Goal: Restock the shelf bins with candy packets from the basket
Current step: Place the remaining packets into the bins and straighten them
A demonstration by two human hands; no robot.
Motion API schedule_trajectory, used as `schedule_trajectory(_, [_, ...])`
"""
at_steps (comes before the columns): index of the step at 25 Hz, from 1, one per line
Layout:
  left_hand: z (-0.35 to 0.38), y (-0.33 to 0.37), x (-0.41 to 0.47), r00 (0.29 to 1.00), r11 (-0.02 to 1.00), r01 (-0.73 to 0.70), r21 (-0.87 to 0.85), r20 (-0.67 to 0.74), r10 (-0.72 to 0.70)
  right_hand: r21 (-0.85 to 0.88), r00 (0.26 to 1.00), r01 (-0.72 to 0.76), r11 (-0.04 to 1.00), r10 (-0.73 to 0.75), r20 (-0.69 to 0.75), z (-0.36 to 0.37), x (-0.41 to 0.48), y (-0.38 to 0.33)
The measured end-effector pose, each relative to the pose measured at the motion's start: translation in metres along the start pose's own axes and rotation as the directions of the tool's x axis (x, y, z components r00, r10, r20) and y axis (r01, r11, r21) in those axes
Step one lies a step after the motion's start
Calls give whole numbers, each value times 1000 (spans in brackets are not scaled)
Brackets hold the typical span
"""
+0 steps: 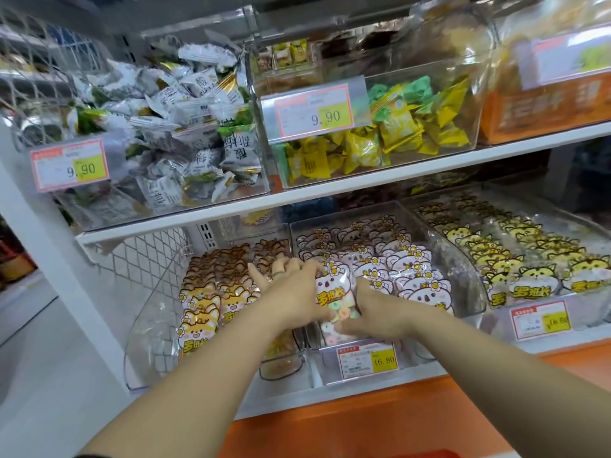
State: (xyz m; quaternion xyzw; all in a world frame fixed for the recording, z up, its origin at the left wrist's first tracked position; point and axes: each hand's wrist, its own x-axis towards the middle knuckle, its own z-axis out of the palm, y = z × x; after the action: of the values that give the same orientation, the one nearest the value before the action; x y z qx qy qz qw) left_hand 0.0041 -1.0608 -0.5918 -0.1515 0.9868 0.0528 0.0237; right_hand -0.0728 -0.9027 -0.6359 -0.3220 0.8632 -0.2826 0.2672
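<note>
Nearest the camera, the two forearms (198,381) rise from the bottom edge of the frame over the orange shelf front (363,424) and meet a little below the centre. There the left hand (287,292) and the right hand (373,312) hold one candy packet (334,299) between them. It has a white animal face and pastel ring sweets inside. The left fingers curl over its upper left edge and the right fingers close on its right side, with both thumbs low on its front. The packet stands at the front of the middle bin (463,276) on the lower shelf, touching the row of similar packets behind it. I judge that the step is to seat it in that row. It is good to keep it upright with its face forward, push it back gently until it leans on its neighbours, and not crush the sweets. The basket is not clearly in view. The packet carries yellow characters, 罗班长. The price label (367,358) under this bin reads 16.80. Two labels on the upper shelf, one at upper centre (314,110) and one at middle left (71,165), read 9.90.
</note>
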Motion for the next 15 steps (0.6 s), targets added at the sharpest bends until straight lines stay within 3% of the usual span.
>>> schedule_trajectory(5, [1, 15, -9, 996, 979, -87, 182, 23, 84, -164, 995, 74, 984, -62, 75, -5, -10, -10])
schedule_trajectory(9, [2, 16, -16, 991, 956, -135, 260, 16, 136, -45, 976, -42, 998, 51, 212, -31, -19, -10])
schedule_trajectory(15, [1, 16, -22, 952, 915, -299, 270, 20, 305, -367, 981, 3, 930, 68, 182, -20, -14, -9])
